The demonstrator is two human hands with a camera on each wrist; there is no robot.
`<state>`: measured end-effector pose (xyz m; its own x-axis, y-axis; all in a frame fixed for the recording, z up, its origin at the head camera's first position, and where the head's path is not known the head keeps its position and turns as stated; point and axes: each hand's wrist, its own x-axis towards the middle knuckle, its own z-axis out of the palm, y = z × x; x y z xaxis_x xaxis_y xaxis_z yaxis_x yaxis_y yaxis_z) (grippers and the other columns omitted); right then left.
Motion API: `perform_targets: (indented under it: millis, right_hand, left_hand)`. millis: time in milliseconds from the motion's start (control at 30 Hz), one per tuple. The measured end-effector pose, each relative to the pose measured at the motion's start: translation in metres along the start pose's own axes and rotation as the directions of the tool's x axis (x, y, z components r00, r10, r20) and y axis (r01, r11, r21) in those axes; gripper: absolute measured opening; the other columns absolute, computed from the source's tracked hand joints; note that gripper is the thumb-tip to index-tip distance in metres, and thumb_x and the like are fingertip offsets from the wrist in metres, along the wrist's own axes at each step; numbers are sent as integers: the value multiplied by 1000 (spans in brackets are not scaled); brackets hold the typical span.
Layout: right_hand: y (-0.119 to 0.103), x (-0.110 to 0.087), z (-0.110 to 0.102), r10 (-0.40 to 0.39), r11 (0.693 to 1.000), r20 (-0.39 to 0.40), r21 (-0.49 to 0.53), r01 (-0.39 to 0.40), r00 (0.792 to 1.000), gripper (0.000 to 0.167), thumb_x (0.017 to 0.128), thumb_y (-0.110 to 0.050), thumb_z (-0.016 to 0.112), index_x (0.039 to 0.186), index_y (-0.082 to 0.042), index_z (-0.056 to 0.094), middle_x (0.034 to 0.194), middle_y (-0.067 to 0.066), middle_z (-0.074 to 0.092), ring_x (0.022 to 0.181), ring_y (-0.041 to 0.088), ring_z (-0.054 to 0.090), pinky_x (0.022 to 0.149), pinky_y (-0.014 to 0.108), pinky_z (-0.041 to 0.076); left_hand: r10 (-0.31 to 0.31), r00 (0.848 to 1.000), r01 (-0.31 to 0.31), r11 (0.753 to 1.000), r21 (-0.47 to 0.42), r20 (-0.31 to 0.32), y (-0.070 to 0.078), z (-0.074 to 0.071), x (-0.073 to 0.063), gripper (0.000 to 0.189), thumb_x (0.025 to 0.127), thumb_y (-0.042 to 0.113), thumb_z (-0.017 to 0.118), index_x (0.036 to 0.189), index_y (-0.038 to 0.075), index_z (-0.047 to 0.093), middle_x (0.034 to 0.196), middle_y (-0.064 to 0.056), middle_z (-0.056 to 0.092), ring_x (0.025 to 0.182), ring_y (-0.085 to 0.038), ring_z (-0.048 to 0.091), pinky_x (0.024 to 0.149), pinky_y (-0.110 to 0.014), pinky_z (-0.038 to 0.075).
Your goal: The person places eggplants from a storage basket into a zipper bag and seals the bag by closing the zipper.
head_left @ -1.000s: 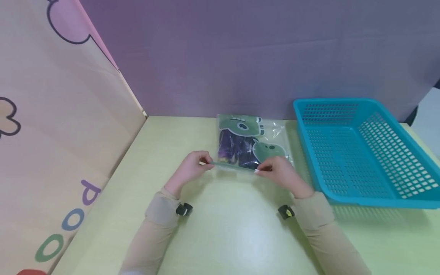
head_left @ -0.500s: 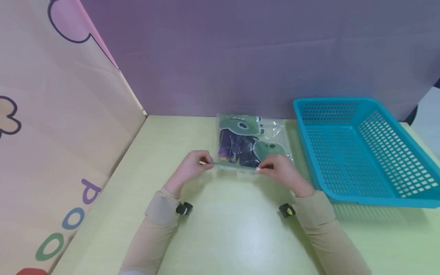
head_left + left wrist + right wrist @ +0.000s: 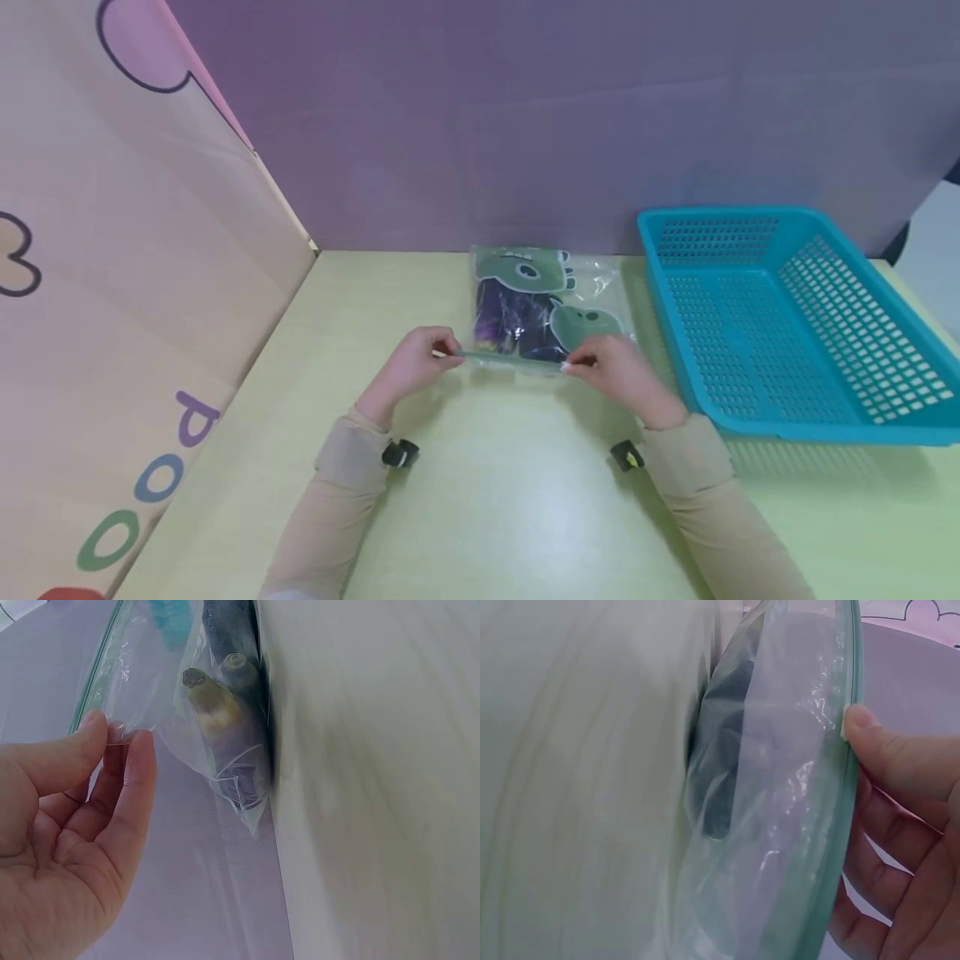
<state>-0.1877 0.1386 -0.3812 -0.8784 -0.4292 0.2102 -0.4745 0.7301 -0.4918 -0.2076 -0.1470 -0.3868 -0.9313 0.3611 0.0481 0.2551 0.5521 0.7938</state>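
A clear zip bag with green cartoon animal prints lies on the table, its near zip edge raised. Inside are dark purple eggplants, their stem ends showing in the left wrist view. With thumb and fingers, my left hand pinches the left end of the zip edge. My right hand pinches the green zip strip near its right end, at a small white slider. The bag's right near corner is partly hidden behind that hand.
A blue perforated plastic basket stands right of the bag, close to my right hand. The pale table meets a purple backdrop behind and a printed panel on the left.
My right hand has slid slightly right along the zip edge with the white slider. The left hand keeps its pinch, and the bag stays about where it was.
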Motion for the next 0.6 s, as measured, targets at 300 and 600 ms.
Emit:
perform_targets:
  millis: [300,600]
  right_hand:
    - [-11,0,-6,32,986,40,-168,-25,999,8,80,-10,72,80,-3,72,74,7,69,65,17,62,63,32,54]
    - [-27,7,-14,51,963,150,-271,-8,987,5,81,-10,70,77,-6,71,71,4,68,61,13,59,62,31,54]
  left_hand:
    - [17,1000,-17,1000,1,14,-1,0,0,7,83,-2,66,78,0,61,87,-13,66,89,-25,64,84,-34,55]
    - [4,1000,-4,1000,5,18,-1,-2,-2,7,83,-2,65,78,0,61,87,-13,66,88,-25,64,83,-34,55]
